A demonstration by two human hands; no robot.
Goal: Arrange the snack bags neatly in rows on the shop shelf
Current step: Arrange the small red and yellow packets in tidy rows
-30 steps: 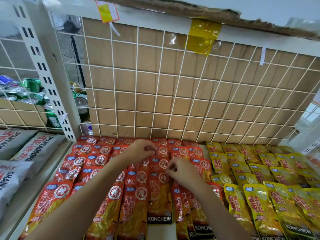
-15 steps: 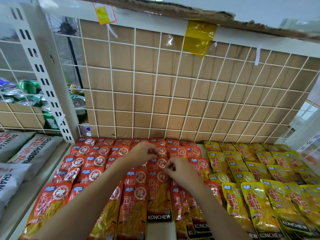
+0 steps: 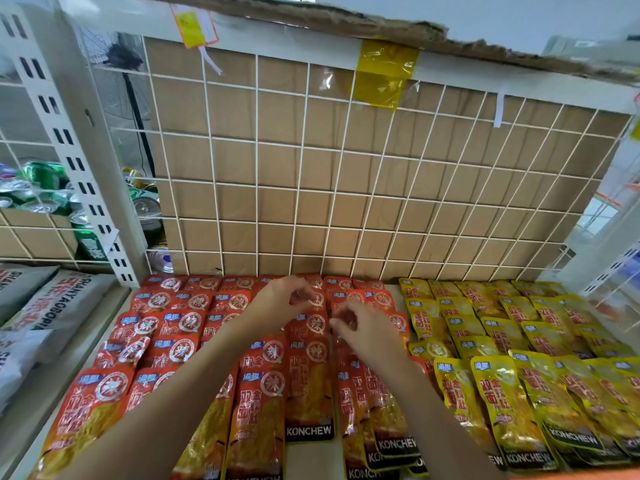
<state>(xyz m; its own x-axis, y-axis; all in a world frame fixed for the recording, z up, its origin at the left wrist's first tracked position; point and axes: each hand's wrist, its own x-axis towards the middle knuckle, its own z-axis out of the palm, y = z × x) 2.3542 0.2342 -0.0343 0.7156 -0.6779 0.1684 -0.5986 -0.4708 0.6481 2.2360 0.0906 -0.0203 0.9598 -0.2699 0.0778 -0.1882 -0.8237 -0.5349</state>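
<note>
Red snack bags (image 3: 180, 344) lie in overlapping rows on the left and middle of the white shelf (image 3: 308, 459). Yellow snack bags (image 3: 502, 393) fill the rows on the right. Both forearms reach in from below over the red bags. My left hand (image 3: 277, 301) is over the far middle row, its curled fingers pinching the top edge of a red bag (image 3: 317, 299). My right hand (image 3: 367, 329) sits just right of it and nearer, with curled fingertips pinching the top of another red bag (image 3: 341, 318). A red bag labelled KONCHEW (image 3: 308, 403) lies flat between my arms.
A white wire grid (image 3: 346, 188) backed by brown cardboard closes the rear of the shelf. A slotted white upright (image 3: 76, 161) stands at the left, with green drink cans (image 3: 45, 188) behind it. Grey sacks (image 3: 52, 306) lie on the neighbouring shelf at the left.
My left hand has shifted slightly right, towards the right hand. My right hand stays almost where it was on the red bags. The view has tilted a little.
</note>
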